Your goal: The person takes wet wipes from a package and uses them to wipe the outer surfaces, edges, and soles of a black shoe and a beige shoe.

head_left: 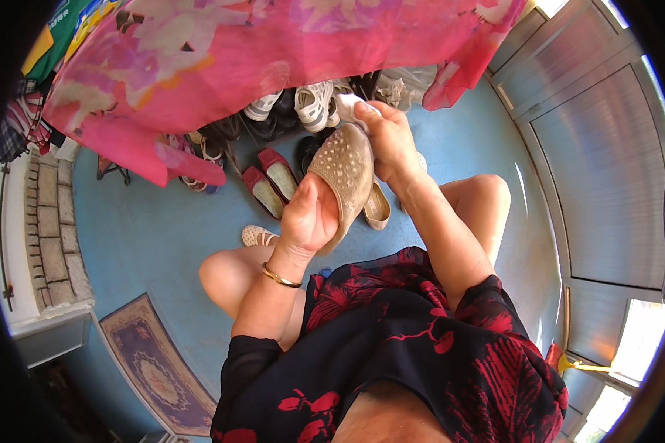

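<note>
A beige slip-on shoe [345, 166], its upper dotted with small pale studs, is held up in front of me above my knees. My left hand [310, 214] grips it at the open heel end, with the fingers hidden inside or behind it. In my right hand [389, 140] a white cloth or tissue [353, 109] is pinched between thumb and fingers, right by the shoe's toe. A gold bangle [281, 278] circles my left wrist.
Red flat shoes [270, 181] and a beige flat [377, 207] lie on the blue floor [177, 229]. Behind, white sneakers [314, 105] sit on a rack under a pink floral cloth [273, 52]. A patterned rug [159, 362] lies lower left; a metal door [606, 177] stands right.
</note>
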The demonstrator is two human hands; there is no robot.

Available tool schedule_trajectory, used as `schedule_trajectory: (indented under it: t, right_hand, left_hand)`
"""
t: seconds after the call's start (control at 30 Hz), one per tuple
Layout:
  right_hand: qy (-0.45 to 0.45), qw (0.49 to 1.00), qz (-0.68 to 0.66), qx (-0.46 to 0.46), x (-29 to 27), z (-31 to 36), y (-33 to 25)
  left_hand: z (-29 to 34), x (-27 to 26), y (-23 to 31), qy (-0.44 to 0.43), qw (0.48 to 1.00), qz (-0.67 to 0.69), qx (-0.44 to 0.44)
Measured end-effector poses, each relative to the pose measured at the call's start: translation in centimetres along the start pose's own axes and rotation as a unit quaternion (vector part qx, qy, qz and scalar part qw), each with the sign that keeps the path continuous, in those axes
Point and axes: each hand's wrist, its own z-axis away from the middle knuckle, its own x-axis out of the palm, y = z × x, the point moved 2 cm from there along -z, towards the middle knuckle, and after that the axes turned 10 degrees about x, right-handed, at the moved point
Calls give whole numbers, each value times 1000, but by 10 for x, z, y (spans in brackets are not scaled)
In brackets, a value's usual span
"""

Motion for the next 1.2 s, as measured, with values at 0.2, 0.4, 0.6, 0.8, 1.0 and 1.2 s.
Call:
schedule_trajectory:
  t: [0.2, 0.4, 0.6, 0.8, 1.0, 1.2]
  right_hand:
    - [65, 974, 92, -196, -24, 51, -8]
    - [15, 821, 316, -475, 12, 67, 22]
    - [-61, 960, 172, -213, 24, 29, -11]
    - [-98, 968, 139, -183, 35, 32, 25]
    - [13, 917, 248, -311, 41, 44, 39]
    - [-32, 879, 320, -352, 26, 94, 78]
  left_hand:
    - [-10, 18, 11, 4, 998, -41, 44]
    - [-8, 17, -3, 19, 998, -16, 66]
    - [-11, 23, -7, -10, 998, 21, 56]
    - [-14, 5, -1, 179, 970, -123, 111]
    - [-18, -2, 3, 231, 951, -133, 154]
    - [-20, -9, 24, 234, 961, -54, 137]
